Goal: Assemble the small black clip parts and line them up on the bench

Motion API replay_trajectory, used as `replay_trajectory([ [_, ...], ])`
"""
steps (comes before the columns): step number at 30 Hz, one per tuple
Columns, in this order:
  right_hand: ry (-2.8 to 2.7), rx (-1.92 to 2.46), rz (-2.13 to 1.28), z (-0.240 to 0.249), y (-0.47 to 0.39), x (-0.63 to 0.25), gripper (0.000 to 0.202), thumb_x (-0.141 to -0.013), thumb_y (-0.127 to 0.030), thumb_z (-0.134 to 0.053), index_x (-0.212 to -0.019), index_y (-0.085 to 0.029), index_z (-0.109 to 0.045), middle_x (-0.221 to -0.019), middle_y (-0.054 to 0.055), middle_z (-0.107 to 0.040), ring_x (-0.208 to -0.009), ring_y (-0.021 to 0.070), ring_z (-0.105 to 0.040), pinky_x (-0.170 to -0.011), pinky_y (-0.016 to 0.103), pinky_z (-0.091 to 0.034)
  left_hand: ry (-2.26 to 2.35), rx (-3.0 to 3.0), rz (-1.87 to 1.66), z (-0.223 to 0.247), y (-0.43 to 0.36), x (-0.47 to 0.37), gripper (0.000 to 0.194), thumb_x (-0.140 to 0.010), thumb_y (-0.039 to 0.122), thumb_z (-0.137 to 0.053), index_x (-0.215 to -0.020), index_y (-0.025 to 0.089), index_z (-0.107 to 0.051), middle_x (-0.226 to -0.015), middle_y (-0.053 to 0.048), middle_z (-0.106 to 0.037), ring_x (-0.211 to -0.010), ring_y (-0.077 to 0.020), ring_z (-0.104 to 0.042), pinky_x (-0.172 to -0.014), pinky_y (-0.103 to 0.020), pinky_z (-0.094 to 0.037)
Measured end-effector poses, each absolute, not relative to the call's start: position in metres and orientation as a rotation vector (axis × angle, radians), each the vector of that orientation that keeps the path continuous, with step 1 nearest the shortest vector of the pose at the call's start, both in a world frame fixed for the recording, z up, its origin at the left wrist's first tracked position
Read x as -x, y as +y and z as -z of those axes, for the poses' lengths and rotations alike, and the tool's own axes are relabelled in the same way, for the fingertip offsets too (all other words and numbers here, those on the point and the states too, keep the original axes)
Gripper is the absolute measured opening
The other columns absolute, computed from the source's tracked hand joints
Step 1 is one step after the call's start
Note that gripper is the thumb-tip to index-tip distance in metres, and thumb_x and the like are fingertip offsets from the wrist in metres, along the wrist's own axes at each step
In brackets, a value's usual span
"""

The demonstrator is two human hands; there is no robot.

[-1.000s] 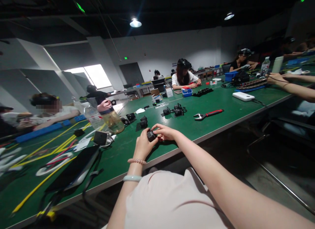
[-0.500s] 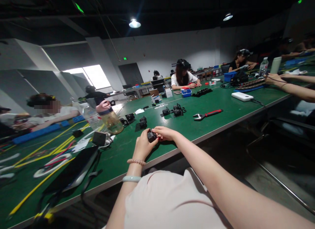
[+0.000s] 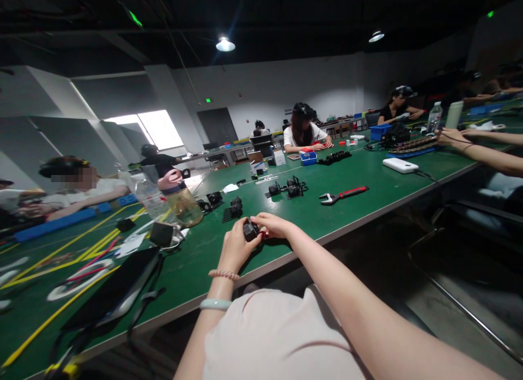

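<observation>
A small black part [image 3: 250, 230] is held above the green table [image 3: 294, 227], close to its front edge. Around its left side wrap the fingers of my left hand [image 3: 237, 242]. My right hand [image 3: 271, 225] meets it from the right, fingers pinched at the part, with a bit of red showing there; what exactly those fingertips grip is hidden. Beyond my hands stands a black assembly [image 3: 233, 207], and farther back sit similar black pieces [image 3: 293, 187]. To the right lies a wrench [image 3: 344, 195] with a red and black handle.
A pink-lidded bottle [image 3: 182, 199], a clear bottle [image 3: 150, 197] and a black device with cables [image 3: 112, 293] are on the left. A white power bank [image 3: 400, 166] lies at the right, near another person's hand [image 3: 451, 139]. A blue box [image 3: 308, 157] stands farther back.
The camera view has shifted slightly. Both hands stay around the black part, with only a small change in their pose.
</observation>
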State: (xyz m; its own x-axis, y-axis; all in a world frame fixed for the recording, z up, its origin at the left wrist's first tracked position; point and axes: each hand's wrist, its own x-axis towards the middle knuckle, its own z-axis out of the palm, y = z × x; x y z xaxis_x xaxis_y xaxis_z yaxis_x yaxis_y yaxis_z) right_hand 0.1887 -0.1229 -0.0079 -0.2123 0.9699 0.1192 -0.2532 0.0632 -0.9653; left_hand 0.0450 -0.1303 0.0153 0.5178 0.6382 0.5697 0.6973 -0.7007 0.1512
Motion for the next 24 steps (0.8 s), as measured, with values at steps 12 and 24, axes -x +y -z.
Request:
replay_trajectory([
  [12,-1.376,0.672,-1.474,0.0023,-0.1284,-0.1945,0.031,-0.065,-0.026,-0.056,-0.09,-0.023,-0.038,-0.044,-0.011,-0.039,-0.034,0.0051,-0.04,-0.036,0.014,-0.029,-1.14,2.634,0.973,-0.0125,-0.1239,-0.042,0.057,-0.065,0.046,-0.05,-0.112,0.016,-0.038,-0.108,-0.009,-0.051,-0.094,-0.0238,-0.051,-0.079,-0.034,-0.04],
  [24,-1.346,0.667,-1.492,0.0026,-0.1289,-0.1925,0.029,-0.064,-0.026,-0.058,-0.087,-0.023,-0.041,-0.047,-0.01,-0.04,-0.037,0.0043,-0.039,-0.038,0.015,-0.029,-1.156,2.635,0.959,-0.0131,-0.125,-0.0411,0.055,-0.066,0.044,-0.051,-0.112,0.016,-0.039,-0.108,-0.009,-0.052,-0.095,-0.0242,-0.051,-0.078,-0.033,-0.04],
])
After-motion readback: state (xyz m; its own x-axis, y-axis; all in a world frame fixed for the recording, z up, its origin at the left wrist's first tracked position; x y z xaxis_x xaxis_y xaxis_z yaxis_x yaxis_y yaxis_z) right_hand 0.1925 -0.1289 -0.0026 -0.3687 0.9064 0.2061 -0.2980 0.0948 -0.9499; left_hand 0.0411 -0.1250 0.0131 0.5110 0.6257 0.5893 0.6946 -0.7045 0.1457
